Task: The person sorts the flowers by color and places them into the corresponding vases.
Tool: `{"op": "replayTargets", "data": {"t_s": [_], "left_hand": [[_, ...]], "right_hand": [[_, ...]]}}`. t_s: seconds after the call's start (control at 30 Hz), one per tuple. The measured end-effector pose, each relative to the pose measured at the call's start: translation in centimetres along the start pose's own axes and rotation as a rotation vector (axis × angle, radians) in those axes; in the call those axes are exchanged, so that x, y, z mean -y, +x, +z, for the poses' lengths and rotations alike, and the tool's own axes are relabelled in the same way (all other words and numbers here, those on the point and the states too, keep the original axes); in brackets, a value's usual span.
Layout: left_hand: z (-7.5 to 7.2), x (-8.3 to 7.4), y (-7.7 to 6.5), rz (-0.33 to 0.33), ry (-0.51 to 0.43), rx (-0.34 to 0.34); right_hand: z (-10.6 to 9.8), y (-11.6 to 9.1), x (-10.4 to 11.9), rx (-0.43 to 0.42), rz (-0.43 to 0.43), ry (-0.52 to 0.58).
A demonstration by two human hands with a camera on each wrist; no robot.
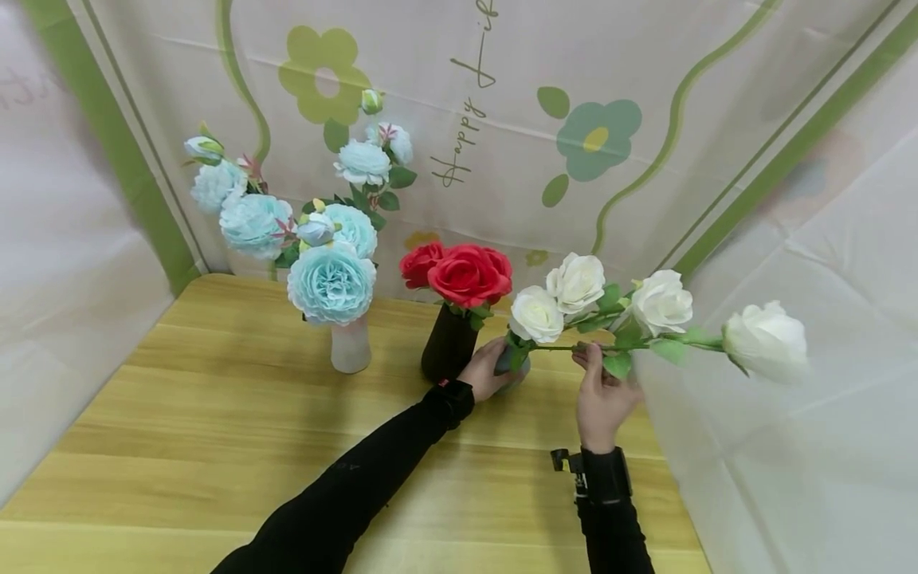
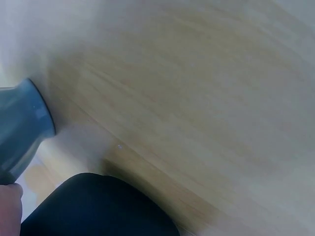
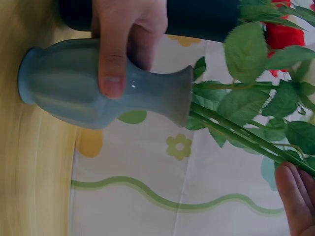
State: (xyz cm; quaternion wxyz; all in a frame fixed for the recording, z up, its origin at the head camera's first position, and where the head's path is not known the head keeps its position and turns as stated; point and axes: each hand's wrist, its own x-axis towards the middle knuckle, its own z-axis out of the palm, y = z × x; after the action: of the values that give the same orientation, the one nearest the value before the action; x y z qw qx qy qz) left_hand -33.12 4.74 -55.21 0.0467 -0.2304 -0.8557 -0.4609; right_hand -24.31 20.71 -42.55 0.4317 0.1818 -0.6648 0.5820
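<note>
In the head view my left hand grips a grey-blue vase; the right wrist view shows the thumb across the body of this vase. It stands upright on the wooden table. Several white roses lean out of its mouth to the right, their green stems inside the neck. My right hand pinches a stem near the leaves, though its grip is partly hidden. The rightmost white rose is slightly blurred. The left wrist view catches only the lower vase.
Left of my left hand, a black vase holds red roses. Farther left stands a white vase with pale blue flowers. A printed curtain hangs behind the wooden table.
</note>
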Motion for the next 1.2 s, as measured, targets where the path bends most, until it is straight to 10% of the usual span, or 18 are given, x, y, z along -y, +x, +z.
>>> {"op": "replayTargets", "data": {"t_s": [0.6,1.2], "left_hand": [[-0.1,0.0,-0.2,0.039,-0.002,0.0],[0.2,0.4,-0.2,0.061,-0.015,-0.04]], "right_hand": [[1.2,-1.5,-5.7,0.18,-0.043,-0.431],[1.8,-1.8,-7.3,0.252,-0.054,-0.46]]}}
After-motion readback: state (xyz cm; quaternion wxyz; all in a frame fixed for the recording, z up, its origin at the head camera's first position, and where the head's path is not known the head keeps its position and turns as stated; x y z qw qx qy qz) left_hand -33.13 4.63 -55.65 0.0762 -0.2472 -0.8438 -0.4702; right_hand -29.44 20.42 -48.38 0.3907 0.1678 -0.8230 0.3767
